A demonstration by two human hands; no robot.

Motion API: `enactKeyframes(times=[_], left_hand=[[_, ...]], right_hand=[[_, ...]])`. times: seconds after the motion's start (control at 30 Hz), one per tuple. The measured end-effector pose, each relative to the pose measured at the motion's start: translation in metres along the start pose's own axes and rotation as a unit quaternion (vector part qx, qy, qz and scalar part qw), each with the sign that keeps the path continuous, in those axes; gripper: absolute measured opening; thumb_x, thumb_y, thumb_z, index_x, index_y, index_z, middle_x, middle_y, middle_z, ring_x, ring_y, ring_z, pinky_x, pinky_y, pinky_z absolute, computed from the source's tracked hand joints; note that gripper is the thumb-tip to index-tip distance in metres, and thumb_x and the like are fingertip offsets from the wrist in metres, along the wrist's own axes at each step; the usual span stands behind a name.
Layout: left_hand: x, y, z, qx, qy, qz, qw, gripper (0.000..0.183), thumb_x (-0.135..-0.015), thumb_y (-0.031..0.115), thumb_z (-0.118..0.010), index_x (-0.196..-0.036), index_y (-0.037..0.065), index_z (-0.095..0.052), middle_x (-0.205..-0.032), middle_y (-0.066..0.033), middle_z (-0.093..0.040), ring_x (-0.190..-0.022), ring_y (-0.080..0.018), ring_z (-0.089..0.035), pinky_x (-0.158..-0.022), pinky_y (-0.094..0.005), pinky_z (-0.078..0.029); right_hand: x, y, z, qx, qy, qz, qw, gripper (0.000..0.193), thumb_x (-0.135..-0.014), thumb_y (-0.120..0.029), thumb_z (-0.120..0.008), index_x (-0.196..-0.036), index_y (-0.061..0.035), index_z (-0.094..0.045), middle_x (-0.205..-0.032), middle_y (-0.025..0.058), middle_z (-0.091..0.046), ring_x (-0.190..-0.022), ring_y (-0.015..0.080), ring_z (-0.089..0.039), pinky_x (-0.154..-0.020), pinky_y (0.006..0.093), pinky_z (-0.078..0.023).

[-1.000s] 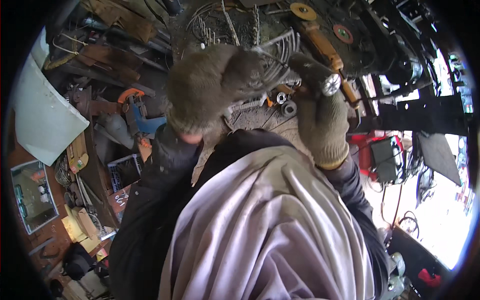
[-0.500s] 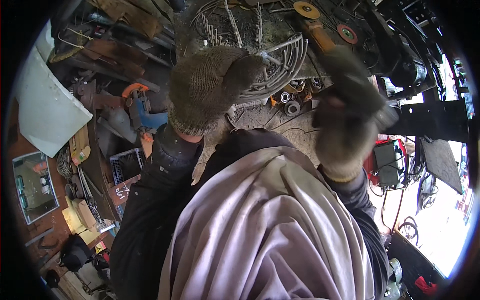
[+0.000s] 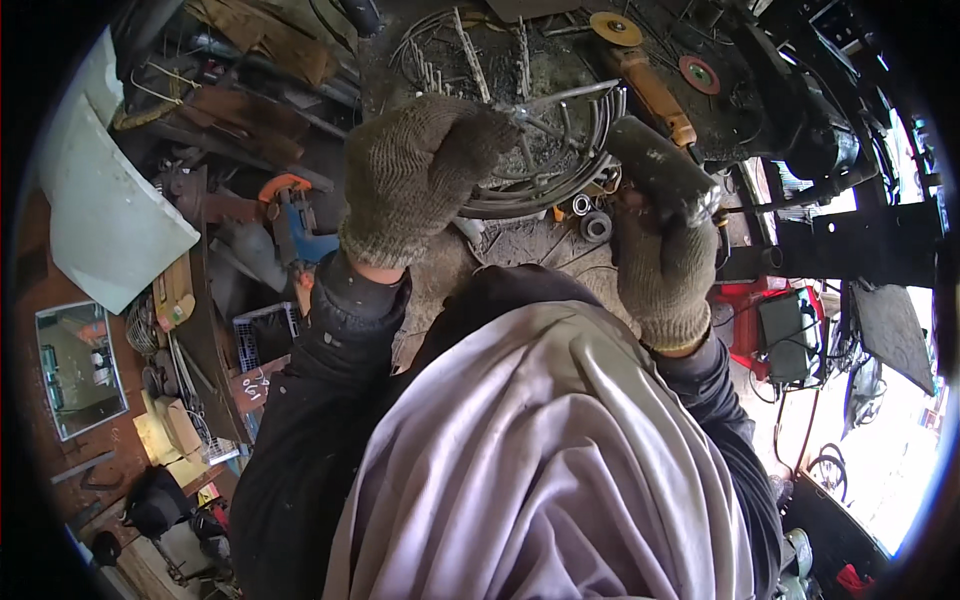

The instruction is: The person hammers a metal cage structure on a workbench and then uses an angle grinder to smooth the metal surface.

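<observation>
Metal frame (image 3: 562, 184) curves in nested dull-grey arcs.

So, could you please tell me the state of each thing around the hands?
Left gloved hand: closed on bent-rod frame
Right gloved hand: closed around hammer
Bent-rod frame: held, curved
Hammer: held, contact with frame unclear
Angle grinder: lying down, unheld
Red-rimmed disc: lying flat
</observation>
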State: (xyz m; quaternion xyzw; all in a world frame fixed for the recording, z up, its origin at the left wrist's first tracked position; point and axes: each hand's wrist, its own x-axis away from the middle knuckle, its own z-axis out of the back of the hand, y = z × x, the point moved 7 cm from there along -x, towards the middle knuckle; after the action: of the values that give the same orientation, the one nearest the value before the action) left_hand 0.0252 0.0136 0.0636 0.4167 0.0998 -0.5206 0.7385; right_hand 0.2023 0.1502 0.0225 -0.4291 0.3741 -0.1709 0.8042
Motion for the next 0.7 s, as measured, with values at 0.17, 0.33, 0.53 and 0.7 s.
enactKeyframes(times=[0.17, 0.33, 0.53, 0.7], left_hand=[[0.003, 0.001, -0.005, 0.008, 0.005, -0.015, 1.0, 0.017, -0.084, 0.015, -0.071, -0.095, 0.002, -0.072, -0.084, -0.0105, -0.072, -0.075, -0.0219, -0.07, -0.068, -0.0329, -0.054], [-0.001, 0.001, -0.006, -0.028, 0.01, -0.028, 0.999, 0.017, -0.084, 0.014, -0.072, -0.095, 0.002, -0.071, -0.082, -0.0117, -0.071, -0.072, -0.0232, -0.068, -0.066, -0.034, -0.053], [0.003, -0.001, -0.002, -0.039, -0.022, -0.04, 0.998, 0.02, -0.086, 0.02, -0.073, -0.094, 0.002, -0.07, -0.081, -0.0112, -0.071, -0.07, -0.0227, -0.068, -0.065, -0.0323, -0.052], [-0.008, -0.023, -0.007, 0.097, 0.0, 0.059, 0.994, 0.024, -0.087, 0.025, -0.073, -0.094, 0.002, -0.07, -0.082, -0.0109, -0.071, -0.075, -0.0199, -0.069, -0.067, -0.0327, -0.052]], right_hand=[[0.001, -0.026, 0.011, 0.031, -0.001, 0.073, 0.997, 0.024, -0.088, -0.008, -0.064, -0.111, -0.001, -0.065, -0.095, 0.0186, -0.068, -0.082, 0.0325, -0.068, -0.075, 0.0347, -0.053], [-0.015, -0.034, -0.002, 0.105, -0.072, 0.003, 0.992, 0.028, -0.087, -0.007, -0.064, -0.115, -0.0018, -0.065, -0.097, 0.0177, -0.068, -0.087, 0.034, -0.068, -0.079, 0.0369, -0.053], [-0.022, -0.004, 0.005, -0.054, -0.026, -0.013, 0.998, 0.03, -0.093, -0.003, -0.055, -0.122, -0.0001, -0.058, -0.112, 0.0122, -0.069, -0.094, 0.0161, -0.064, -0.08, 0.0294, -0.05], [-0.02, 0.028, 0.01, -0.127, 0.008, -0.144, 0.981, 0.028, -0.095, -0.004, -0.055, -0.122, -0.0008, -0.057, -0.105, 0.0059, -0.065, -0.082, 0.0099, -0.057, -0.071, 0.0244, -0.048]])
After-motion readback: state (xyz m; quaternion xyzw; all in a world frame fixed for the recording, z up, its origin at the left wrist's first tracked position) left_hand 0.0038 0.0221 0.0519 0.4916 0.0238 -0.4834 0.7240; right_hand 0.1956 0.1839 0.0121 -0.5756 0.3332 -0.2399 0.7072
